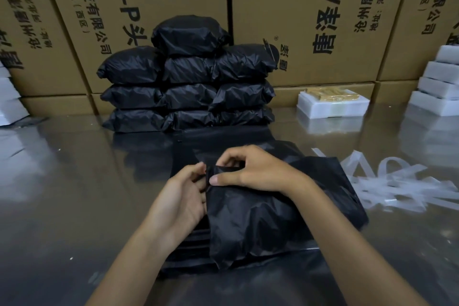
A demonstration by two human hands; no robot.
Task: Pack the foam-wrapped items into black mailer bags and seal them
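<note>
From the head camera, you have a filled black bag (253, 226) lying on the shiny table (62, 194), just in front of you, on top of a flat pile of empty bags (183, 246). Its long axis runs from near to far, leaning a little to the right, and its open mouth is at the far end, right under your fingers. Your left hand (182, 196) pinches the mouth's left edge; your right hand (250, 171) reaches over from the right and pinches the flap at the same spot, thumb on top. Both hands meet there, so sealing likely means folding that far flap toward you. The finished stack of bags (188, 82) sits farther back, well apart, and a foam-wrapped item (332, 104) waits far right.
</note>
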